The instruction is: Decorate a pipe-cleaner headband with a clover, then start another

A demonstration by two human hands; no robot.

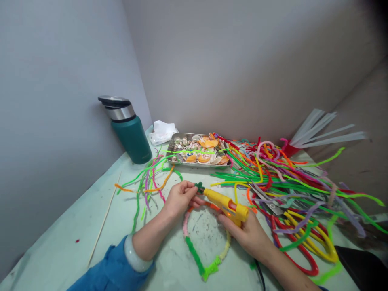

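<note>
Between the fingertips of my left hand [181,199] is a small dark green pipe-cleaner piece [199,187], shaped like a flower or leaf. My right hand [247,234] is wrapped round the handle of a yellow glue gun [226,204]. The gun's nozzle points left and meets the green piece, though whether they touch I cannot tell. Under both hands lies a ring of pipe cleaners [194,251] in green, pink, orange and yellow, with a lime knot at its near end. A dark cord [260,275] runs down below my right hand.
A metal tray [194,165] of shells stands at the back, beside a teal bottle [131,137] and white tissue [163,130]. Loose pipe cleaners [297,173] heap on the right around scissors [266,197]. Glue sticks [315,129] stand in a red cup. A thin wooden stick [104,220] lies left.
</note>
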